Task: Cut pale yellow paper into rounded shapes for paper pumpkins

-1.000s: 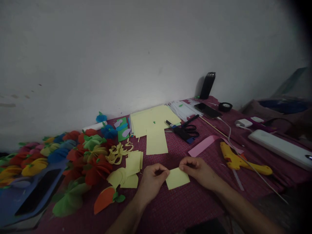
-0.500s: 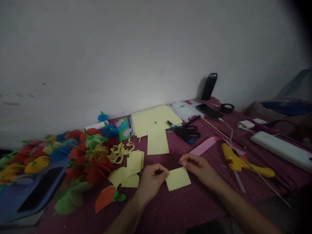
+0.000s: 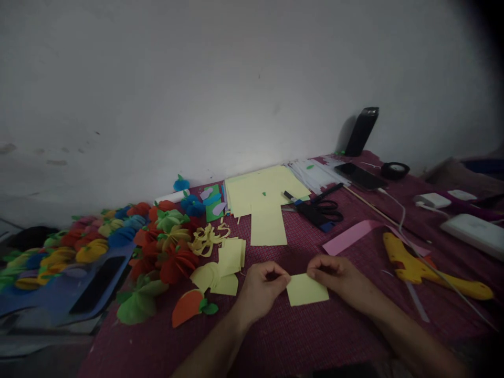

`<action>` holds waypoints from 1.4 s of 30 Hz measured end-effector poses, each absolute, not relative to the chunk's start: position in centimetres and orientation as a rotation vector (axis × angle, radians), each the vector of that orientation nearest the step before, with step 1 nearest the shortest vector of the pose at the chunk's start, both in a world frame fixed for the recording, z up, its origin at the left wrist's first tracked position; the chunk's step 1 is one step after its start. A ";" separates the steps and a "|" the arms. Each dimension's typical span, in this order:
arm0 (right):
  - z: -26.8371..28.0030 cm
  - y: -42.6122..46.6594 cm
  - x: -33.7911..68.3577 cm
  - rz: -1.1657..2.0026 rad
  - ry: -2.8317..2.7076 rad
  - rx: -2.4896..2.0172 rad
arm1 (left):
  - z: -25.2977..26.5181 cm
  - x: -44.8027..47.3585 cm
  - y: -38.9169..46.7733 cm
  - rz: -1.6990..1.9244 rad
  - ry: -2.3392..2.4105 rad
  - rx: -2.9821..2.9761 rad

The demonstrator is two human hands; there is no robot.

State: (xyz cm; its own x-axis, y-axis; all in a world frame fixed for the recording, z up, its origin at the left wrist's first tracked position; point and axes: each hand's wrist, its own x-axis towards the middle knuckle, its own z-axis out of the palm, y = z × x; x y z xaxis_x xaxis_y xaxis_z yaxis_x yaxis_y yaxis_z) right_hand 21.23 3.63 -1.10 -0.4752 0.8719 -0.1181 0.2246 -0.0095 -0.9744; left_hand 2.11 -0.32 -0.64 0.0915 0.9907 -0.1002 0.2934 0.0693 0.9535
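Note:
A small pale yellow paper rectangle (image 3: 307,291) is between my hands, low over the purple cloth. My left hand (image 3: 263,287) pinches its left edge between thumb and fingers. At the upper right corner, my right hand (image 3: 339,278) pinches the same paper. Left of my hands lie several yellow paper squares (image 3: 230,256), rounded yellow cutouts (image 3: 205,276) and curly paper scraps (image 3: 207,240). An orange paper shape (image 3: 186,308) with green leaves rests nearer me. Beyond my hands is a longer yellow paper piece (image 3: 269,226).
Colourful folded-paper shapes (image 3: 173,247) crowd the left side. Large yellow sheets (image 3: 260,186) lie near the wall. Scissors (image 3: 326,210), a pink strip (image 3: 348,237), a yellow glue gun (image 3: 433,274) and a white cable (image 3: 402,215) are to the right. A black bottle (image 3: 362,131) stands behind a phone (image 3: 360,176).
My right fingers have closed onto the paper's upper right corner, where they were slightly above it before. The view has turned left, shifting everything rightward in the picture.

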 end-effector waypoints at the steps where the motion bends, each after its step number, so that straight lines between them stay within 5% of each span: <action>1: -1.0 3.8 21.4 1.509 -1.719 -1.144 | -0.6 1.9 -0.3 0.918 1.382 1.395; 36: -1.8 4.0 21.5 1.611 -1.702 -1.164 | -0.5 1.0 -0.5 0.761 1.479 1.564; 42: -1.8 4.6 22.3 1.389 -1.584 -1.239 | -0.1 0.6 -0.4 0.797 1.465 1.545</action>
